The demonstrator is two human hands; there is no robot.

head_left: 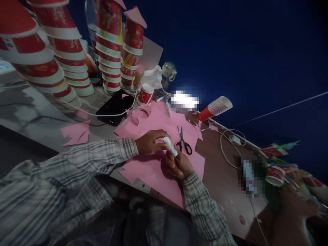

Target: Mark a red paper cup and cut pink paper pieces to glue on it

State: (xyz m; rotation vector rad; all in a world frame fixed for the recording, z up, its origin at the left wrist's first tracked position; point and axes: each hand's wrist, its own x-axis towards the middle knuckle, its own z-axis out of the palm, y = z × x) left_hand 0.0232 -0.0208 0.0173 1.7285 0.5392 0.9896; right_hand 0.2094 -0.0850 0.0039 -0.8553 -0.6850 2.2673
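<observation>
A small white glue stick (170,147) is held at a slant between my two hands. The fingers of my left hand (151,141) are closed at its upper end, and my right hand (179,165) is wrapped around the lower part. Beneath both hands lie pink paper sheets (153,171) with cut edges. Black-handled scissors (182,141) rest on the paper just right of the glue stick, blades slightly apart and pointing away. Farther back on the paper sits a grey ring-shaped strip (139,116), perhaps a roll of tape.
Towers of stacked red paper cups (109,51) stand at the back left, by a black phone-like slab (115,108). Nested cups (215,107) lean at the back right. A white cable (222,150) loops over the table. Another person's arm (292,205) reaches in at the right.
</observation>
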